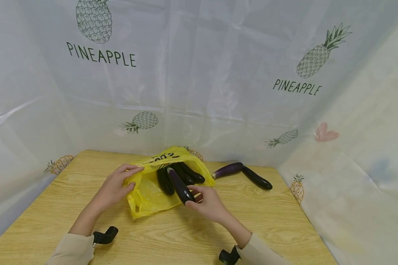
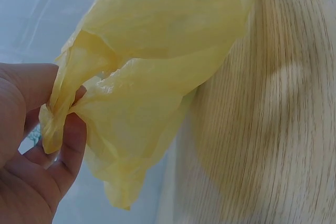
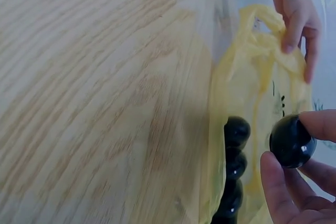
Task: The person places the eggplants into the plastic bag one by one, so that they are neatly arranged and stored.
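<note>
A yellow plastic bag [image 1: 152, 200] lies on its side with its mouth facing me. My left hand [image 1: 114, 186] holds the edge of the bag's mouth at the left; in the left wrist view its fingers [image 2: 71, 148] pinch the thin plastic. In my right hand [image 1: 207, 202] is a dark purple eggplant [image 1: 180, 186], gripped by its rounded end, its stem end pointing into the bag. Several other eggplants [image 1: 166, 182] lie side by side inside; the right wrist view shows their round black ends [image 3: 236, 163]. How far back they reach is hidden by the bag.
Two more eggplants lie on the wooden table [image 1: 252, 221] right of the bag: a purple one [image 1: 228, 169] and a blacker one [image 1: 257, 178], ends touching. A pale curtain [image 1: 199, 81] printed with pineapples hangs behind the table and along its sides.
</note>
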Motion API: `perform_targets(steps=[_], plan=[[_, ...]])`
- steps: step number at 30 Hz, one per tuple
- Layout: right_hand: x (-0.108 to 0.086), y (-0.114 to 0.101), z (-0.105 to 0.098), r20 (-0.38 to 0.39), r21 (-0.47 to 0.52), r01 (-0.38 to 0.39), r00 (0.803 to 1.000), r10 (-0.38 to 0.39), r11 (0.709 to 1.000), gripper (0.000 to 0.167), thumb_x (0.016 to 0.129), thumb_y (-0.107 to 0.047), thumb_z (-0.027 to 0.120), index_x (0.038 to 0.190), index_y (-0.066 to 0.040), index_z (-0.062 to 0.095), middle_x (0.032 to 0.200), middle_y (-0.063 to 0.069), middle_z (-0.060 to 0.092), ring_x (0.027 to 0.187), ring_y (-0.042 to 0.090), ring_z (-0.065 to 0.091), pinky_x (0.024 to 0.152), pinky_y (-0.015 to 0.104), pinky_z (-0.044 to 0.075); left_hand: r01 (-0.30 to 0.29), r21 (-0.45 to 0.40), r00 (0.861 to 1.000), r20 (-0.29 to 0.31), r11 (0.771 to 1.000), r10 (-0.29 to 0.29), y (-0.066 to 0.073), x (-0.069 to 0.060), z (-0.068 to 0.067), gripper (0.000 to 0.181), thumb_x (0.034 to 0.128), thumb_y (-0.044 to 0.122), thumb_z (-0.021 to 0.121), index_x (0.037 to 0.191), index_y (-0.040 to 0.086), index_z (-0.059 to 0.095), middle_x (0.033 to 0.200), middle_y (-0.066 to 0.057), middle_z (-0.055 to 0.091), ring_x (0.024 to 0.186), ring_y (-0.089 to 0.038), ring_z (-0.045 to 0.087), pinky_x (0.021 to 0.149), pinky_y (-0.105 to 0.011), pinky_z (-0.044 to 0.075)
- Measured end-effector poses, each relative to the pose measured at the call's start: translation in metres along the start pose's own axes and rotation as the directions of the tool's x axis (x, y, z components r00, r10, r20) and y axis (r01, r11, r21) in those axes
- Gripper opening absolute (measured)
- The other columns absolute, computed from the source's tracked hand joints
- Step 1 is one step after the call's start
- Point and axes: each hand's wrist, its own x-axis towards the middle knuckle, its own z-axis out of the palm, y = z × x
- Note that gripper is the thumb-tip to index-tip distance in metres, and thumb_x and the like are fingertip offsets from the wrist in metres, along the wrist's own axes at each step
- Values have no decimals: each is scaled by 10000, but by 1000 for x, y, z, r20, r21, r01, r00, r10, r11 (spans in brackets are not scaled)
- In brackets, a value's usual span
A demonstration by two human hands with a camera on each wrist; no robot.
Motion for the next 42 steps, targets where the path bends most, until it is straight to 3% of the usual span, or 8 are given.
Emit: perform_targets(steps=[14,20,28,35,42], plan=[[26,-9,31,-1,-20,-12,1000,12,1000,500,946,-223,817,1409,-86,689,1174,94,724,898,210,713,771,274,573,-10,-8,1000,-8,1000,10,0,0,1,597,908,-102,757,1468,75,649,1392,-135,604,1123,-322,642,759,-335,525],[35,-11,46,-9,-44,-17,1000,17,999,512,933,-237,827,1405,-93,693,1167,83,709,890,148,701,766,263,571,1,-10,1000,-6,1000,-1,-1,0,1,600,914,-95,758,1475,86,645,1400,-133,600,1134,-326,640,766,-337,532],[40,-11,62,-11,-37,-43,999,43,998,501,941,-213,809,1402,-55,691,1170,107,713,869,122,708,756,253,573,6,-2,1000,-7,1000,-6,-1,0,0,599,915,-93,759,1474,88,646,1403,-134,599,1170,-354,639,797,-378,553],[44,-8,74,-18,-50,-51,999,51,997,513,929,-216,819,1399,-54,694,1154,95,718,883,109,685,735,246,556,-1,7,1000,-10,1000,1,0,0,0,594,915,-91,757,1473,81,646,1398,-138,601,1190,-374,634,862,-482,568],[50,-9,82,-53,-71,-33,998,29,997,488,900,-183,819,1350,-21,720,1100,90,743,863,108,671,720,234,532,-6,22,1000,-13,1000,6,1,0,-1,593,910,-90,763,1467,82,653,1388,-136,605,1147,-350,648,816,-430,566]])
